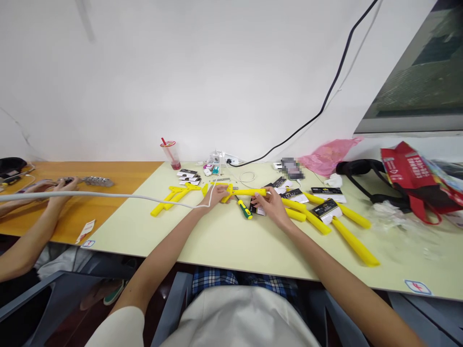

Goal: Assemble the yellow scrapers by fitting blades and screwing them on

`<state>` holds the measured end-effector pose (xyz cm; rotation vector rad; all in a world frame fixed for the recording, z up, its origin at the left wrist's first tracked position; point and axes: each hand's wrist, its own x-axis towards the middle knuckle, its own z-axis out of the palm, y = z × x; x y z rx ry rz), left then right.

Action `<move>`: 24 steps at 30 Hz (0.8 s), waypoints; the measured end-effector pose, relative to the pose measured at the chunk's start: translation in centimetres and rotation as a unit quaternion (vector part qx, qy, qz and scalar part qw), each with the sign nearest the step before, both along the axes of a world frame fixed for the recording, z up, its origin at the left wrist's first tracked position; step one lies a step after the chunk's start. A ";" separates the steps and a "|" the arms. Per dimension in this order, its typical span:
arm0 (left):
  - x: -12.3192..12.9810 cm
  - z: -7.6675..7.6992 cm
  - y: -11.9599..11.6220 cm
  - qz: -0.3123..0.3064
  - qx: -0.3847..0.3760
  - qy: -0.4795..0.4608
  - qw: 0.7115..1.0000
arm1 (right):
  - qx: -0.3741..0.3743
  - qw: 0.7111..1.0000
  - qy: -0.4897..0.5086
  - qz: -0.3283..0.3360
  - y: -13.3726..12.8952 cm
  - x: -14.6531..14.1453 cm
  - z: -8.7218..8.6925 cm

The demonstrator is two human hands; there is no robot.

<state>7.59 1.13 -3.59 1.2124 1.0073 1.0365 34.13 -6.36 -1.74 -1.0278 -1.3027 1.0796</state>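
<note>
My left hand and my right hand both grip a long yellow foam-like tube above the pale yellow table. A white cable runs across my left wrist. Just below the tube lies a screwdriver with a green and yellow handle. Black-and-white packaging cards lie among several more yellow tubes to the right of my right hand. Another yellow tube cluster sits to the left of my left hand.
A co-worker's hands work at a metal part on the orange wooden table. A plastic cup, power strip, pink plastic bag and red bag stand along the back.
</note>
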 end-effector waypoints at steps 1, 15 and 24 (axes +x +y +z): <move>-0.1 0.0 0.0 0.000 0.003 0.004 1.000 | 0.003 1.000 -0.002 -0.001 0.0 0.0 0.0; -0.3 0.0 0.0 0.080 0.179 0.112 0.974 | 0.018 1.000 -0.017 -0.003 -0.6 -0.3 0.4; -0.6 0.9 -1.0 0.120 0.356 0.283 0.882 | -0.038 0.999 0.008 0.005 -0.5 -0.4 0.5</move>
